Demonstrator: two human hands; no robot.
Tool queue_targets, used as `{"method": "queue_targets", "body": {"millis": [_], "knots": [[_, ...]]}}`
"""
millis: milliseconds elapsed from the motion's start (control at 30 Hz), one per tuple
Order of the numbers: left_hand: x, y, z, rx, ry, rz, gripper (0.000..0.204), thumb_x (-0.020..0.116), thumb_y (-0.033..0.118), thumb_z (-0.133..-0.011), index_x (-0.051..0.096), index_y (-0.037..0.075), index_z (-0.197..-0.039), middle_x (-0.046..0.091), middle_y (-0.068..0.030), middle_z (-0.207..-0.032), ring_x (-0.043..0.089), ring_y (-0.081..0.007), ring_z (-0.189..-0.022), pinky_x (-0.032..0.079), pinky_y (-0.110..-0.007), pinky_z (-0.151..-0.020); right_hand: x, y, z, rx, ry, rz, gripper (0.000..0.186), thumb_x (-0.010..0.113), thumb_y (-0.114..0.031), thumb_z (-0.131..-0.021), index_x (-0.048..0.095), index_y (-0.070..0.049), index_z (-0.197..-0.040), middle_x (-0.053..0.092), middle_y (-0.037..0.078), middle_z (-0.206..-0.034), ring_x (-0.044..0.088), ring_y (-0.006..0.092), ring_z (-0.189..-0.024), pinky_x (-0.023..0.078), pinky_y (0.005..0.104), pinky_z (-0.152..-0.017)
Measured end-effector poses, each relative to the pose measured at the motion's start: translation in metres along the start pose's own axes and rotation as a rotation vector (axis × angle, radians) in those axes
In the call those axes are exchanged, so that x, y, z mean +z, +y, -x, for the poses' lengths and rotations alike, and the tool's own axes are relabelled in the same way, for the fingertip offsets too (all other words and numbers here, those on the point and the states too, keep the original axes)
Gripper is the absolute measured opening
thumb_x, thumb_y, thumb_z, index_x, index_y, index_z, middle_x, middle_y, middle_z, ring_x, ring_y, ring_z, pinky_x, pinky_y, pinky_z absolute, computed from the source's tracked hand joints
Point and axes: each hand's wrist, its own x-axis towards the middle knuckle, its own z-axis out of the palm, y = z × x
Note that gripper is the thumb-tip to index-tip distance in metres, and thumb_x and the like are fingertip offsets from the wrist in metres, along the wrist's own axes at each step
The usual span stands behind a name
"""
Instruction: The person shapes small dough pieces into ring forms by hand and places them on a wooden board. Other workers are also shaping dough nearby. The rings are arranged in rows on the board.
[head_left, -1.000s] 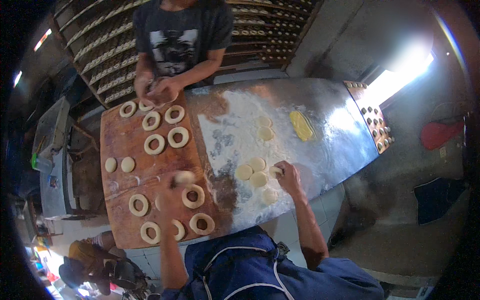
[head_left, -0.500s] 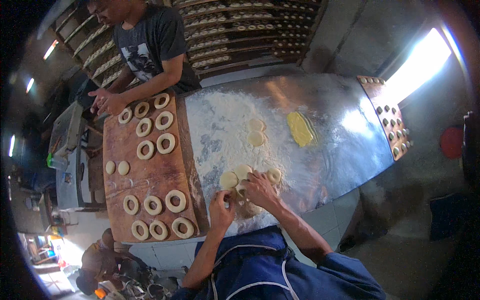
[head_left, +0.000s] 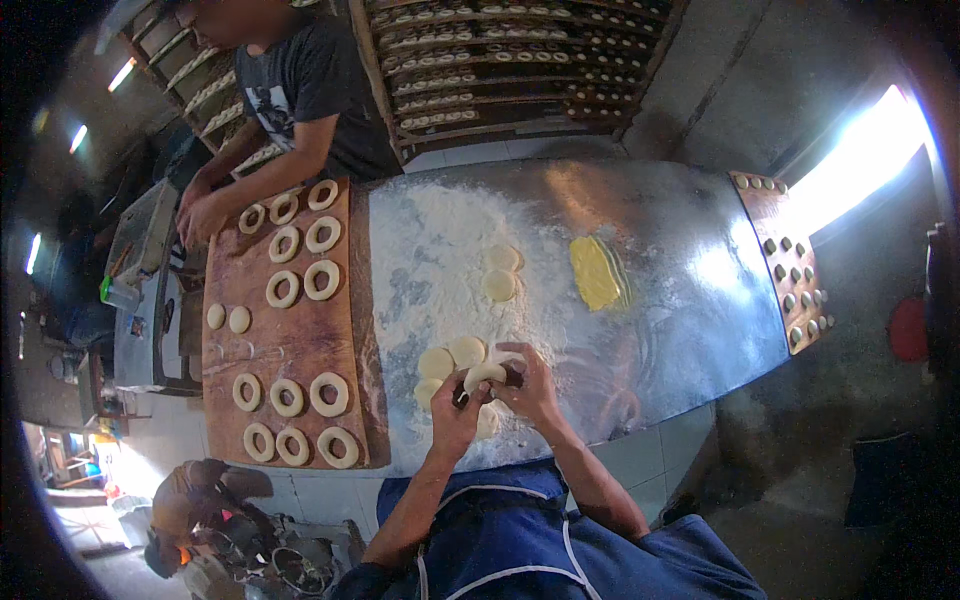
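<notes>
lying on the wooden board (head_left: 290, 330) at the left are finished dough rings (head_left: 329, 393), while a co-worker's hands (head_left: 200, 215) rest at its far end. on the floured steel table (head_left: 660, 250), the left hand (head_left: 455, 415) and right hand (head_left: 530, 390) together pinch a dough round (head_left: 484, 375) beside more flat rounds (head_left: 452, 357). it looks soft, light and easily stretched, best held gently at its edges.

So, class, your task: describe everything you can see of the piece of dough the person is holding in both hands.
The piece of dough is pale cream, soft-looking and roundish, dusted like the floured metal table beneath it. The left hand and right hand grip it from either side, just above the table's near edge. Fingers hide part of it, so whether it has a hole cannot be told. Similar flat dough rounds lie right beside it.
</notes>
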Motion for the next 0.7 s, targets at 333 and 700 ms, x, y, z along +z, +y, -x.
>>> {"method": "queue_targets", "body": {"millis": [333,700], "knots": [[0.006,-0.017,-0.005,-0.16,-0.161,0.655,0.031,0.06,0.004,-0.092,0.05,0.002,-0.121,0.063,-0.008,-0.106,0.063,-0.0166,-0.092,0.053,-0.029,-0.076,-0.029,-0.003,0.0,0.074,-0.408,-0.257,0.06,0.067,-0.021,-0.081,0.042,-0.009,-0.133,0.06,0.006,-0.085,0.059,0.017,-0.081,0.049,0.0324,-0.069],[-0.016,-0.034,-0.011,-0.119,-0.046,0.298,0.023,0.052,0.021,-0.089,0.045,0.006,-0.106,0.052,-0.0043,-0.088,0.057,-0.0216,-0.077,0.043,-0.035,-0.059,0.007,0.045,0.015,0.186,-0.155,-0.584,0.043,0.044,-0.033,-0.097,0.064,0.004,-0.09,0.06,0.011,-0.069,0.059,0.0222,-0.059,0.049,0.0324,-0.06]]}}
